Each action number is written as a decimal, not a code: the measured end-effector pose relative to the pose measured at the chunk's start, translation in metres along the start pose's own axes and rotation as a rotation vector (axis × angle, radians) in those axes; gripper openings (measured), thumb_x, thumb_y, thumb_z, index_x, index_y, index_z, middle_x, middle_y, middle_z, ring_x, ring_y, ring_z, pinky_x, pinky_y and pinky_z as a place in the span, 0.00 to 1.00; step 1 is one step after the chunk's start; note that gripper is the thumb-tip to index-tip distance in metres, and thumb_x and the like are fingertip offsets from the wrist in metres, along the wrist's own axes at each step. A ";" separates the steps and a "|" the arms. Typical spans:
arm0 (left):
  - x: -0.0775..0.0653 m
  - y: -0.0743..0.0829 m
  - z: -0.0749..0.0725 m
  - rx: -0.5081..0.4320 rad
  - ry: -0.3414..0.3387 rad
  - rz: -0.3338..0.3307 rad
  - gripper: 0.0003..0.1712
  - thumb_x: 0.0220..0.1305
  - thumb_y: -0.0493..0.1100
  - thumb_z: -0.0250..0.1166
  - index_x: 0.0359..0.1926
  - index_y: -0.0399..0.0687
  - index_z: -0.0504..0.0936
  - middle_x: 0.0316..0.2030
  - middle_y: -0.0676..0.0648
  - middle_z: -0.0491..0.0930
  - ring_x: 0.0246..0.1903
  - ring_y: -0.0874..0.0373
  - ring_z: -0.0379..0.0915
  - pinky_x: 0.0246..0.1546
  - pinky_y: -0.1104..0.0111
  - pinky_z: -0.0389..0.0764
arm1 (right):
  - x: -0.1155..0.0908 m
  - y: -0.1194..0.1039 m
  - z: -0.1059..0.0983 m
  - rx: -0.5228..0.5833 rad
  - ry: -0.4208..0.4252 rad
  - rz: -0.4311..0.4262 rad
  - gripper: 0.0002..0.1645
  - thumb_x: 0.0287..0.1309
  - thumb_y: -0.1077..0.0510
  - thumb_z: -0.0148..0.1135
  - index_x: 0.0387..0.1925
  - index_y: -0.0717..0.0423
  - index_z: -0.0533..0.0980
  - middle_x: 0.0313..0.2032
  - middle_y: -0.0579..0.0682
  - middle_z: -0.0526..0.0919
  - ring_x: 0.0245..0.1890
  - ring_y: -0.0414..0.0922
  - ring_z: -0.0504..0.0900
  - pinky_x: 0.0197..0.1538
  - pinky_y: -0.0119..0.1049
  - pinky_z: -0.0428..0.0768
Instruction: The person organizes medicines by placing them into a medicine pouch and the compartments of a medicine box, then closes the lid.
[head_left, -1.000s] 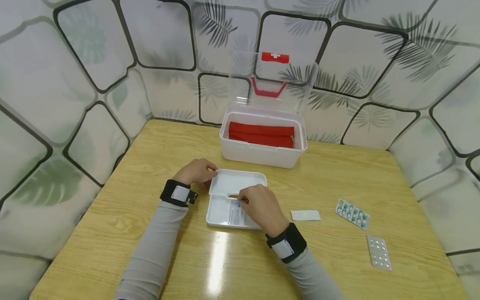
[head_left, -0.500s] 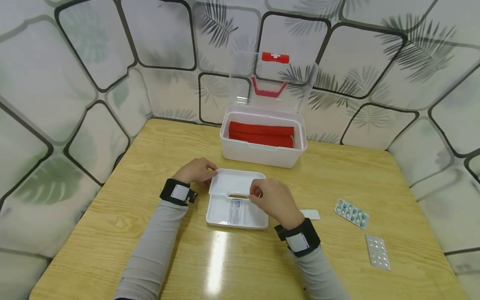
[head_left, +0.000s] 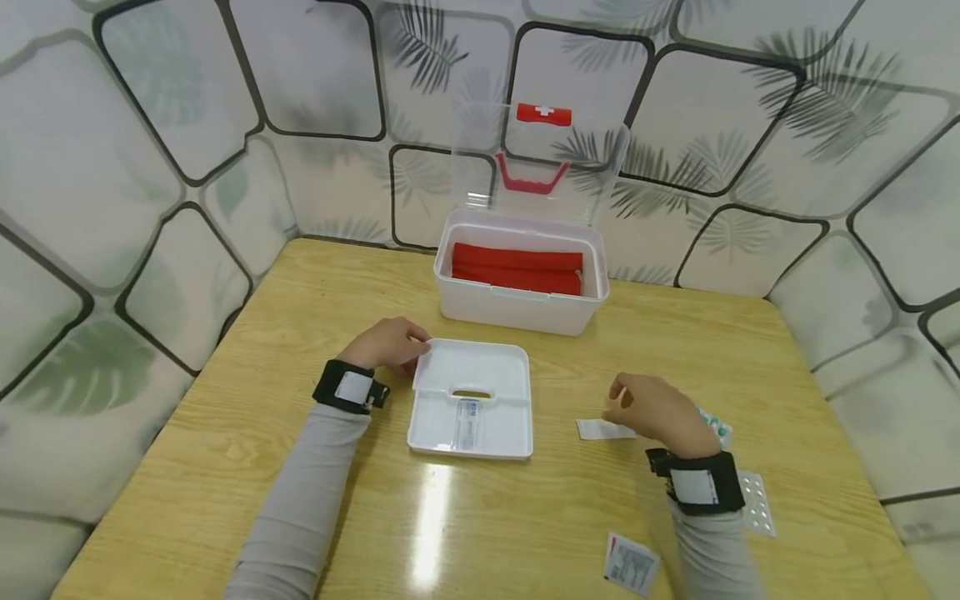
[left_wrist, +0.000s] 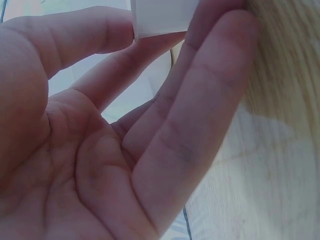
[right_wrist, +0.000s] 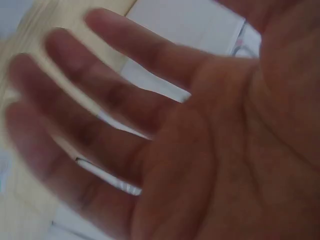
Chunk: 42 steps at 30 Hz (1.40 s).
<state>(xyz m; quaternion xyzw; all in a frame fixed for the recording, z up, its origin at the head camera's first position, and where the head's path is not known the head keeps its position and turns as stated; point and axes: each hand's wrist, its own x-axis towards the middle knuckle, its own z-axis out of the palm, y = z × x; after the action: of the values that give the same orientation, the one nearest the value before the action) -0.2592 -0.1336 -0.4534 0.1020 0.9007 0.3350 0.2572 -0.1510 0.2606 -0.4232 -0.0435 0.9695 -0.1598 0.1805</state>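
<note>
An opened white plastic case [head_left: 468, 362] lies flat at the middle of the table, with a clear packet with blue print [head_left: 467, 423] in its near half. My left hand [head_left: 386, 343] pinches the far left corner of the case; in the left wrist view, thumb and fingers meet on the white corner [left_wrist: 162, 17]. To the right, my right hand [head_left: 656, 408] is over the table beside a small white strip packet [head_left: 600, 429], overlapping its right end. Its fingers [right_wrist: 115, 95] are spread and loosely extended in the right wrist view, with nothing in them.
Behind the case stands a first-aid box [head_left: 517, 308], its clear lid raised, with a red pouch [head_left: 517, 268] inside. Blister packs, one with green capsules [head_left: 716, 427] and one silver [head_left: 757, 504], lie partly behind my right arm. A printed square sachet [head_left: 632, 564] is near the front.
My right hand has left the case and moved right to the white strip packet. The printed sachet has come into sight from under the right forearm. My left hand has kept its hold.
</note>
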 end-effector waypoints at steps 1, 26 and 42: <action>0.000 -0.001 0.000 0.000 0.001 -0.003 0.21 0.75 0.46 0.57 0.62 0.39 0.80 0.36 0.43 0.87 0.33 0.55 0.85 0.37 0.63 0.85 | -0.001 0.006 -0.002 -0.002 -0.036 0.016 0.20 0.60 0.49 0.70 0.46 0.58 0.77 0.40 0.55 0.83 0.35 0.48 0.80 0.35 0.43 0.78; 0.001 -0.003 0.003 -0.008 -0.005 0.001 0.22 0.75 0.46 0.57 0.62 0.40 0.80 0.36 0.43 0.87 0.33 0.55 0.85 0.37 0.64 0.86 | 0.006 0.024 0.004 0.018 -0.089 -0.111 0.02 0.56 0.60 0.66 0.32 0.53 0.79 0.30 0.47 0.78 0.29 0.44 0.71 0.30 0.37 0.68; 0.004 -0.004 -0.003 -0.003 -0.020 -0.008 0.22 0.75 0.46 0.56 0.62 0.40 0.79 0.38 0.42 0.88 0.35 0.54 0.85 0.39 0.63 0.85 | 0.014 0.009 0.002 0.118 0.029 -0.274 0.03 0.67 0.60 0.60 0.40 0.51 0.79 0.30 0.44 0.80 0.31 0.41 0.76 0.35 0.38 0.75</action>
<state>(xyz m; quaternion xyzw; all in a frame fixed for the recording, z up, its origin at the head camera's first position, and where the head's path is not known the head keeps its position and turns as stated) -0.2637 -0.1369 -0.4559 0.1016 0.8978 0.3344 0.2678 -0.1633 0.2662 -0.4320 -0.1625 0.9459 -0.2403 0.1451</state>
